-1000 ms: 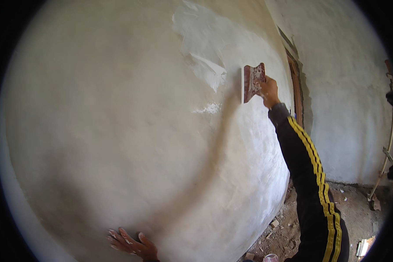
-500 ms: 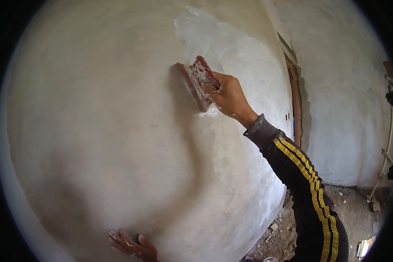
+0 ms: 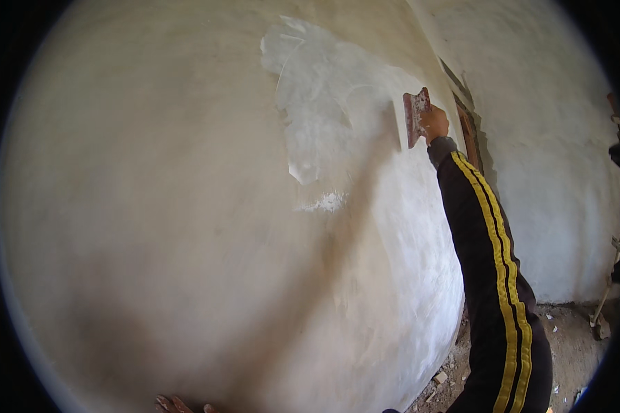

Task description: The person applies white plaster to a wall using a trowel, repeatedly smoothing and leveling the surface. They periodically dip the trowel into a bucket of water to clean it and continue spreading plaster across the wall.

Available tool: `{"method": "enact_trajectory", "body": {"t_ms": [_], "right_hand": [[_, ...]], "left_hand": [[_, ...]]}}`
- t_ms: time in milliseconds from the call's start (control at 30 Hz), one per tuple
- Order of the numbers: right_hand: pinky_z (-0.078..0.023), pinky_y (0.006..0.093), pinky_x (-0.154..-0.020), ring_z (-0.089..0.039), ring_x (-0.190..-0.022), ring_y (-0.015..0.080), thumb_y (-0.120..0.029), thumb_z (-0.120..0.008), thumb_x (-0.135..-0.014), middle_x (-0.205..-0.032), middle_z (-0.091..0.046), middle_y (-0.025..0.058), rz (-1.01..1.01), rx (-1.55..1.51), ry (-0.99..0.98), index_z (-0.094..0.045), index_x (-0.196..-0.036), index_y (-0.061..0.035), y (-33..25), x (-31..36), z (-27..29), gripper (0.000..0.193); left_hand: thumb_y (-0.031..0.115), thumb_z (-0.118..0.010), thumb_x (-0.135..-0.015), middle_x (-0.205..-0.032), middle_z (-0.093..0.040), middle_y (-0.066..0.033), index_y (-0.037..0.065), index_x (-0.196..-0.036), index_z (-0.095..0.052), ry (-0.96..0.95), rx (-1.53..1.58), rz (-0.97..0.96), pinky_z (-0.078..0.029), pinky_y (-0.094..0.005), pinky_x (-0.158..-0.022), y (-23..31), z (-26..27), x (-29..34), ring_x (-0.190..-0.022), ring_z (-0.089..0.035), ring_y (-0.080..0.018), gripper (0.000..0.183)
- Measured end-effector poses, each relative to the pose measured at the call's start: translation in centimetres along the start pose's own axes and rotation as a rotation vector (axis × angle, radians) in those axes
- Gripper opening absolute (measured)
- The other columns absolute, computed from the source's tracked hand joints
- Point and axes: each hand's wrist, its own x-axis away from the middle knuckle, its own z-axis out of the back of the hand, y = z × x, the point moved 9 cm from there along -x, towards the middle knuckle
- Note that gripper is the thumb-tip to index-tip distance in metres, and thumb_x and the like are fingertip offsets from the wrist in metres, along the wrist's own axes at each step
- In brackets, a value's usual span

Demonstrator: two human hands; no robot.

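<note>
My right hand grips a reddish, plaster-smeared wide putty knife at the far right side of the wall. The blade stands nearly upright, close to the wall surface; whether it touches I cannot tell. On the beige wall, to the left of the tool, spreads a wet grey-white patch of plaster. Below that patch sits a small rough white smear. Only the fingertips of my left hand show at the lower edge, spread against the wall, with the rest cut off.
Right of the wall's end is a brown wooden frame. Beyond it stands a second grey wall. Rubble lies on the dirt floor below. A wooden pole leans at the far right.
My right hand has carried the putty knife to the right and away from me, leaving a wider wet patch in view. My left hand has dropped mostly out of the lower edge.
</note>
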Motion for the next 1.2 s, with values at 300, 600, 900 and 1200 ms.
{"method": "enact_trajectory", "body": {"t_ms": [300, 600, 900, 1200], "right_hand": [[-0.058, 0.0382, -0.069, -0.069, -0.078, 0.019, -0.01, -0.067, -0.09, -0.095, -0.071, 0.0079, 0.235, -0.521, -0.365, -0.069, -0.116, 0.001, -4.7, -6.7, -8.0, 0.029], [-0.052, 0.03, -0.081, -0.062, -0.081, 0.0134, -0.006, -0.071, -0.091, -0.104, -0.072, 0.0075, 0.36, -0.667, -0.62, -0.066, -0.127, 0.0071, -19.0, 6.8, -2.2, 0.038], [-0.054, 0.0335, -0.081, -0.062, -0.079, 0.016, -0.01, -0.069, -0.095, -0.092, -0.074, 0.0119, 0.496, -0.293, -0.66, -0.069, -0.122, 0.0019, -21.0, 19.5, 5.3, 0.03], [-0.054, 0.0437, -0.078, -0.069, -0.081, 0.0373, -0.018, -0.065, -0.092, -0.091, -0.071, 0.0245, 0.409, -0.099, -0.215, -0.068, -0.116, -0.0013, -19.5, 18.9, 4.3, 0.03]], "left_hand": [[0.056, -0.041, -0.104, -0.159, -0.034, -0.0281, -0.001, -0.151, -0.041, -0.003, -0.027, 0.003, -0.018, -0.0662, -0.118, 0.5, -0.5, 0.3, -0.148, -0.029, -0.0481, 0.073], [0.057, -0.04, -0.104, -0.159, -0.033, -0.029, -0.001, -0.152, -0.04, -0.029, 0.004, 0.025, -0.013, -0.0659, -0.119, 0.0, 2.2, 0.2, -0.149, -0.026, -0.0488, 0.075], [0.058, -0.038, -0.104, -0.159, -0.032, -0.0287, 0.0, -0.15, -0.041, -0.065, -0.004, 0.037, -0.015, -0.0686, -0.117, -1.3, 8.9, -0.5, -0.148, -0.026, -0.0501, 0.074], [0.057, -0.041, -0.104, -0.159, -0.033, -0.0278, 0.004, -0.15, -0.041, -0.053, -0.009, -0.018, -0.017, -0.0702, -0.116, -0.3, 4.8, 0.2, -0.147, -0.03, -0.0495, 0.069]]}}
